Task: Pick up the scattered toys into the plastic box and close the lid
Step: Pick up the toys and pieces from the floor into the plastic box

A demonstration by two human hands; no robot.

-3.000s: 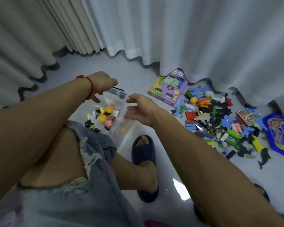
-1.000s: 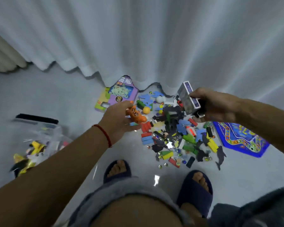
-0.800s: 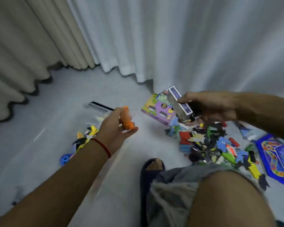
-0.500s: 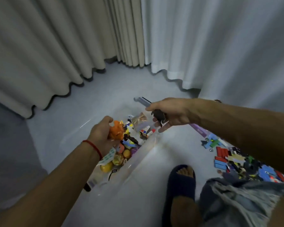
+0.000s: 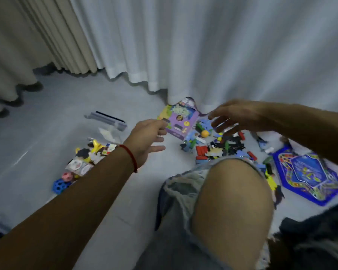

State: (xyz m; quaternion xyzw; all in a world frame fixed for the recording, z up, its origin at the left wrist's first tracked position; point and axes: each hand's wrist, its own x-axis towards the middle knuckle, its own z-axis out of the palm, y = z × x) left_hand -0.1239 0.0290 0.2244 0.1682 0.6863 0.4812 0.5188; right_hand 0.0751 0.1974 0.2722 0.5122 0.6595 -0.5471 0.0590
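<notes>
A clear plastic box (image 5: 109, 121) stands on the floor at left, with several toys inside, among them a yellow figure (image 5: 96, 146) and a blue holed ball (image 5: 61, 186). My left hand (image 5: 146, 140) hangs empty, fingers spread, between the box and a purple toy package (image 5: 180, 118). My right hand (image 5: 236, 118) is empty too, fingers extended above the scattered pile of bricks and foam pieces (image 5: 219, 148). An orange ball (image 5: 204, 133) lies in that pile.
A blue game board (image 5: 308, 173) lies at right on the grey floor. White and beige curtains (image 5: 164, 45) hang behind everything. My bare knee (image 5: 230, 193) in ripped denim shorts fills the lower middle and hides part of the pile.
Both hands let go of the orange toy and the card box over the plastic box, then swung right toward the pile, now empty.
</notes>
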